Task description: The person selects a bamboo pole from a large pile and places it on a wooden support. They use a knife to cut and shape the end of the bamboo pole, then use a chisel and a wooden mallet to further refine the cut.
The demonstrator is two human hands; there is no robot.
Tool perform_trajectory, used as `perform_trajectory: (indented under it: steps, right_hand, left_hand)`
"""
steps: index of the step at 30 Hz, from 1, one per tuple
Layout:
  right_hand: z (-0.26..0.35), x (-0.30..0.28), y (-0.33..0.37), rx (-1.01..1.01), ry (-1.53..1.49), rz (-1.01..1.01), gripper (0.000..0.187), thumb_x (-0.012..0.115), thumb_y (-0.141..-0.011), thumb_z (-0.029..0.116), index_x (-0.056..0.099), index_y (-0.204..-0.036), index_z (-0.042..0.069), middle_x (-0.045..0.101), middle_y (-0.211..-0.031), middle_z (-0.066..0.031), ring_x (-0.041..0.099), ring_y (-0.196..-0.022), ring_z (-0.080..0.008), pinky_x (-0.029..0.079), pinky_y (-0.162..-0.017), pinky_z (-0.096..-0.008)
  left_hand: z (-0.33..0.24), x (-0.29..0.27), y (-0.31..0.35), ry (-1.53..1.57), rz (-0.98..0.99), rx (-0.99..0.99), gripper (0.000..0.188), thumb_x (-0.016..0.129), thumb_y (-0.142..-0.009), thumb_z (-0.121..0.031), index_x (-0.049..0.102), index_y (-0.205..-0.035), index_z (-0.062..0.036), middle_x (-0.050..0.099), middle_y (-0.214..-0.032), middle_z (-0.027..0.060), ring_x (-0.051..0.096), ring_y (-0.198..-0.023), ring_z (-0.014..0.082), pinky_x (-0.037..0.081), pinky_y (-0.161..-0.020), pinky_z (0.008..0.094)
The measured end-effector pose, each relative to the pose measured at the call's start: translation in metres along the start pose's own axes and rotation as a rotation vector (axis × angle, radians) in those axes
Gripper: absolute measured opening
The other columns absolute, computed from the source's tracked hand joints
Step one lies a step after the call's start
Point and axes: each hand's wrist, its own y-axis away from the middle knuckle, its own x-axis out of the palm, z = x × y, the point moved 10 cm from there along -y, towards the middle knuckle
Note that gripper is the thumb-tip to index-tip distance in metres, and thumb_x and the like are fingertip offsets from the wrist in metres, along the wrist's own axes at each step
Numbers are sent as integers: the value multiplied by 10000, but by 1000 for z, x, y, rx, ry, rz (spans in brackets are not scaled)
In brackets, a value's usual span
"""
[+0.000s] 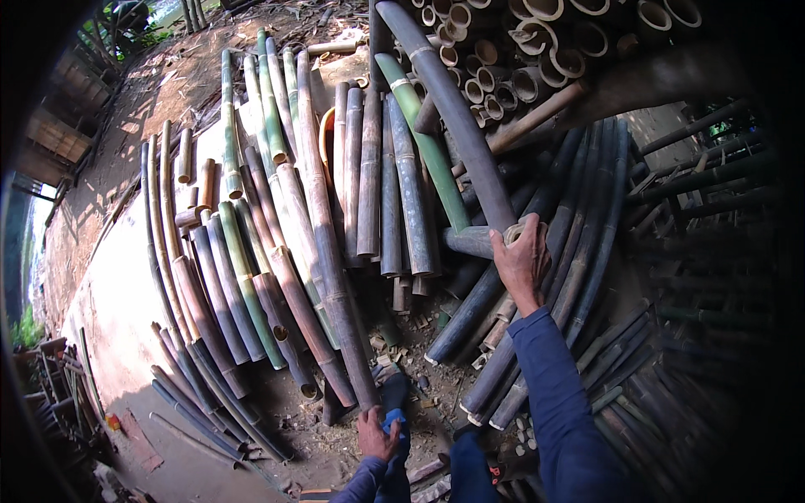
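My right hand (524,261) is closed at the near end of a long dark bamboo pole (457,113), which slants from the top middle down to it. A short dark bamboo piece (470,241) lies crosswise just left of these fingers, and a green bamboo pole (423,142) runs alongside the long one. Low in the middle, my left hand (377,434) is curled at the lower end of another long brown bamboo pole (335,293). That pole stretches away over a row of others. The palm sides of both hands are hidden.
Many cut bamboo poles (243,285) lie side by side at left. Stacked bamboo with open ends (486,75) stands at the top right, and dark poles (579,243) lean beyond my right arm. Chips (419,335) litter the ground near my feet. An orange container (327,147) sits among the poles.
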Motion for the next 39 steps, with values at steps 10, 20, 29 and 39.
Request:
perform_trajectory:
  steps: [10,20,29,39]
  right_hand:
    - [10,-5,4,-59,-31,-51,505,780,-815,331,484,-1109,46,557,-1053,-183,638,-943,-402,504,-769,-517]
    - [6,-7,2,-97,-86,-34,484,794,-800,288,494,-1087,38,563,-1040,-188,611,-970,-409,480,-807,-517]
    - [1,-9,-9,-109,-149,-5,480,790,-794,280,501,-1093,41,570,-1048,-188,611,-976,-411,477,-819,-518]
    - [23,3,-67,-74,-83,43,454,760,-784,310,515,-1070,55,593,-1059,-193,624,-986,-412,484,-839,-524]
  left_hand:
    - [-107,-52,-370,117,-135,-102,890,780,-795,-527,430,-1372,53,572,-1303,336,531,-1273,449,428,-1067,489]
    - [-106,-47,-387,304,-51,-189,718,800,-749,-510,638,-1119,83,685,-1115,250,666,-1103,340,512,-926,419]
    - [-104,-48,-344,-121,-157,47,728,642,-855,-649,666,-984,67,649,-1059,300,636,-1050,446,498,-922,503]
    - [-28,-21,-215,22,-200,106,976,807,-798,-423,295,-1513,0,444,-1409,306,455,-1304,459,398,-1086,487]
